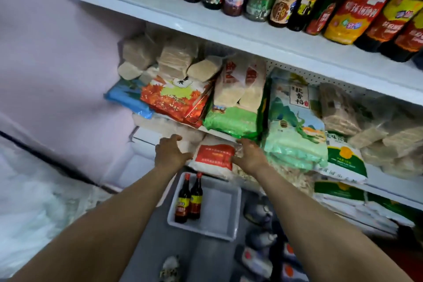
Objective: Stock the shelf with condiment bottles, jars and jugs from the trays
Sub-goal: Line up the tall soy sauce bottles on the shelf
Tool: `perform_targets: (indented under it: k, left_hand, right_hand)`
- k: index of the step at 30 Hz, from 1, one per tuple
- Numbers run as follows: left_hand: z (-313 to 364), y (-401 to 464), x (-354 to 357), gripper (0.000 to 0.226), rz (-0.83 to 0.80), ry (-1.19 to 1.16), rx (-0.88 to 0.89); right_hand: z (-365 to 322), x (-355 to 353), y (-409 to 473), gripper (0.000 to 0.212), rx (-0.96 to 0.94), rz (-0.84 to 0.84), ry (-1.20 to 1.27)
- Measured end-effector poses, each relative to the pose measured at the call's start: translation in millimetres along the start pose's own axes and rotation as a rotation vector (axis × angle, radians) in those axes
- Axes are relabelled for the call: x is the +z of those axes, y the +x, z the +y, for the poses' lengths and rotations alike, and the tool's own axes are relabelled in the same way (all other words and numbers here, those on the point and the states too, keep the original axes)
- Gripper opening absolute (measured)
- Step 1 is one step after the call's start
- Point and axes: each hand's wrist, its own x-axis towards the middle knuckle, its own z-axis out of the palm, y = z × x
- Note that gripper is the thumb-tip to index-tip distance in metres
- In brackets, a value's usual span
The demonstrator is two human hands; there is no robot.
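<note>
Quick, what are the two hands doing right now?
Left hand: fingers fairly straight, pressing the left side of the white bag.
Right hand: on the bag's right side; whether it grips cannot be told.

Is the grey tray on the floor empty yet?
Not empty. Two dark bottles with red caps stand upright in the left end of the tray; the rest of its floor shows bare.
</note>
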Motion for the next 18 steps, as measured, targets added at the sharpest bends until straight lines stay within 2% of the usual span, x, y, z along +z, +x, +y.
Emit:
perform_targets:
  k: [4, 9, 14, 18]
  left_hand:
    - [-62, 28, 19, 0.069, -0.113, 0.004, -0.116]
    - [-125, 51, 69, 0.067, -0.25, -0.017, -0.291]
    - [-193, 72, 147, 0.068, -0.291, -0.124, -0.445]
    - [-246, 95, 226, 0.066, -0.346, -0.145, -0.457]
  right_hand:
    - [-1, 65, 28, 0.071, 0.076, -0.128, 0.044]
    - [32, 146, 61, 0.07, 0.187, -0.319, 0.086]
    - [75, 233, 104, 0.068, 0.279, -0.428, 0.101]
    - [115, 317, 145, 0.066, 0.319, -0.462, 0.132]
